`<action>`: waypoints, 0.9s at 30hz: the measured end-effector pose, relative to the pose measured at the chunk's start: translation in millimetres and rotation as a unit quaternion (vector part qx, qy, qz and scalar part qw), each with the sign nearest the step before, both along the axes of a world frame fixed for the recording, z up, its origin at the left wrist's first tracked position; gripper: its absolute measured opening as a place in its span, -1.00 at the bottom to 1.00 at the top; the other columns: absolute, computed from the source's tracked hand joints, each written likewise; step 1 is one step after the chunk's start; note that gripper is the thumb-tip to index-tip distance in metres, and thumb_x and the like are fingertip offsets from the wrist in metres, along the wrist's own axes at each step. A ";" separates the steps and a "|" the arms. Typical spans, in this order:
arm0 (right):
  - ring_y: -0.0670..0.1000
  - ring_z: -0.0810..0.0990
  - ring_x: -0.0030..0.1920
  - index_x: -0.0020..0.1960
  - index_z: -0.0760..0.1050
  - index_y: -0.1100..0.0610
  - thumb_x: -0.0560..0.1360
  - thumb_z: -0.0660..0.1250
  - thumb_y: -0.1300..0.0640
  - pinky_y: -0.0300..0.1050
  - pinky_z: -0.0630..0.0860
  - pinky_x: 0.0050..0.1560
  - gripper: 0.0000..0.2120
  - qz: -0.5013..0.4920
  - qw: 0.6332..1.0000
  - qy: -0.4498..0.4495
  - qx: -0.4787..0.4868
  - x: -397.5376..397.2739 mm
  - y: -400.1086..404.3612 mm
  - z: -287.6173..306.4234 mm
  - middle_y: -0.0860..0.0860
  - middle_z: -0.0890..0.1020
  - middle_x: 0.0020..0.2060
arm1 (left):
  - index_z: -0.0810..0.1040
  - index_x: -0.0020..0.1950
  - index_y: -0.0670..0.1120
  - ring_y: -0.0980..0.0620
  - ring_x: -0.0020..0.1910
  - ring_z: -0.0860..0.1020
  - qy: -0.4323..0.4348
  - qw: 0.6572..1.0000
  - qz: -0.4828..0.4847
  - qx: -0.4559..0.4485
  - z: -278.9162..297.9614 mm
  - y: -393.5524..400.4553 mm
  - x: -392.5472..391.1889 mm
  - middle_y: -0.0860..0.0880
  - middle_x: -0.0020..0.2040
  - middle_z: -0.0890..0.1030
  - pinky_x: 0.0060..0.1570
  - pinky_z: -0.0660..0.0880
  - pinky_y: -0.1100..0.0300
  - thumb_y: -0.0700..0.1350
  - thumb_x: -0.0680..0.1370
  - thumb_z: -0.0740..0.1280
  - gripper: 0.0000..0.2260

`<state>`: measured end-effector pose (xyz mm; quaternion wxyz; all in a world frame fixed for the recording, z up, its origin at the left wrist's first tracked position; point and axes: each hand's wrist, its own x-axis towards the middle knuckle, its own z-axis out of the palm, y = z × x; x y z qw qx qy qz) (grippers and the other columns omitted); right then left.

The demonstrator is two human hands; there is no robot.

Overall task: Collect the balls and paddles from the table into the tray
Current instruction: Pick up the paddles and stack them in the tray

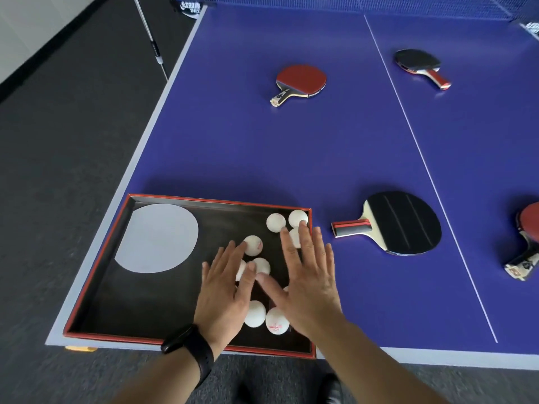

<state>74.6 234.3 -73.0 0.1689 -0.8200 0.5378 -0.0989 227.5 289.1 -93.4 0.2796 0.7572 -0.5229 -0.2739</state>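
A black tray with a red rim (96, 269) sits at the near left corner of the blue table. Several white balls (275, 222) lie in its right half, some partly covered by my hands. My left hand (224, 290) and my right hand (306, 275) hover flat over the balls, fingers spread, holding nothing. Paddles lie on the table: a black-faced paddle (402, 223) just right of the tray, a red-faced paddle (302, 80) farther back, a black paddle (417, 61) at the far right, and a red paddle (528, 240) cut off by the right edge.
A pale grey disc (159, 237) lies in the tray's left half. The net (350, 4) runs across the far end of the table. Dark carpet floor (58, 141) lies to the left, with a metal pole (151, 39) standing there. A white centre line crosses the table.
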 end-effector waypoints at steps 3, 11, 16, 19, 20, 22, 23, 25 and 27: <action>0.11 -0.09 0.56 0.56 0.01 -0.04 0.57 0.13 -0.16 0.10 -0.06 0.53 -0.37 -0.030 0.999 0.006 0.016 -31.3 -39.7 4.8 0.03 0.05 0.57 | 0.08 0.52 0.22 0.19 0.54 -0.02 0.019 0.999 -0.033 0.008 1.7 -5.0 -14.3 0.12 0.58 0.08 0.49 -0.14 0.12 0.35 0.53 -0.10 -0.43; 0.17 0.16 0.48 0.44 0.22 0.02 0.42 0.34 0.21 0.13 0.29 0.41 -0.37 0.026 0.956 0.292 -0.015 -104.6 -132.8 -0.1 0.05 0.26 0.43 | 0.05 0.53 0.21 0.22 0.53 -0.07 0.082 0.997 -0.013 0.000 7.8 -16.7 -39.1 0.15 0.59 -0.02 0.49 0.14 0.00 0.36 0.52 -0.12 -0.40; 0.14 0.36 0.29 0.19 0.38 0.11 0.35 0.42 0.22 0.05 0.54 0.07 -0.56 0.042 0.933 0.349 -0.075 -108.5 -141.0 -0.3 0.05 0.44 0.17 | 0.02 0.53 0.22 0.24 0.52 -0.12 0.063 0.998 -0.029 0.010 2.5 -18.1 -48.9 0.15 0.58 -0.04 0.53 -0.07 0.00 0.36 0.52 -0.15 -0.41; 0.26 0.45 0.22 0.08 0.45 0.22 0.15 0.54 0.35 0.19 0.57 -0.07 -0.45 0.045 0.925 0.364 -0.094 -107.0 -141.4 9.0 0.14 0.51 0.08 | 0.01 0.54 0.21 0.23 0.53 -0.14 0.055 0.998 -0.031 0.014 5.2 -20.0 -46.2 0.14 0.59 -0.05 0.53 -0.10 0.02 0.37 0.51 -0.16 -0.39; 0.28 0.45 0.23 0.08 0.45 0.23 0.11 0.55 0.38 0.23 0.57 -0.04 -0.42 0.052 0.927 0.357 -0.103 -104.5 -141.3 14.9 0.15 0.51 0.08 | 0.01 0.53 0.22 0.22 0.53 -0.13 0.060 0.998 -0.025 0.015 8.4 -20.9 -44.5 0.13 0.59 -0.05 0.53 -0.09 0.01 0.37 0.50 -0.16 -0.39; 0.28 0.38 0.33 0.16 0.44 0.22 0.13 0.55 0.38 0.27 0.50 0.16 -0.37 0.076 0.934 0.325 -0.128 -93.4 -140.2 30.3 0.14 0.47 0.19 | 0.01 0.52 0.24 0.23 0.53 -0.09 0.081 0.997 -0.004 0.011 18.9 -22.5 -38.3 0.14 0.59 -0.02 0.53 -0.08 0.00 0.38 0.50 -0.16 -0.39; 0.27 0.34 0.37 0.18 0.44 0.20 0.16 0.53 0.38 0.28 0.45 0.23 -0.38 0.091 0.938 0.302 -0.143 -84.7 -137.8 40.1 0.14 0.44 0.25 | 0.02 0.52 0.24 0.24 0.53 -0.07 0.094 0.996 0.011 0.008 25.1 -23.1 -32.6 0.15 0.58 0.00 0.53 -0.08 0.00 0.39 0.50 -0.15 -0.40; 0.26 0.35 0.39 0.16 0.45 0.18 0.25 0.46 0.40 0.30 0.41 0.27 -0.49 0.127 0.946 0.238 -0.181 -60.9 -127.3 58.2 0.16 0.43 0.33 | 0.05 0.53 0.22 0.24 0.51 0.03 0.127 0.990 0.055 0.000 42.2 -23.9 -16.2 0.16 0.56 0.08 0.52 -0.02 0.03 0.37 0.52 -0.11 -0.41; 0.26 0.36 0.39 0.14 0.46 0.17 0.31 0.38 0.41 0.31 0.38 0.29 -0.58 0.179 0.943 0.177 -0.217 -30.3 -110.1 72.2 0.18 0.39 0.40 | 0.11 0.52 0.19 0.24 0.44 0.19 0.179 0.978 0.110 0.000 60.6 -24.3 6.3 0.17 0.51 0.22 0.44 0.10 0.17 0.36 0.54 -0.07 -0.42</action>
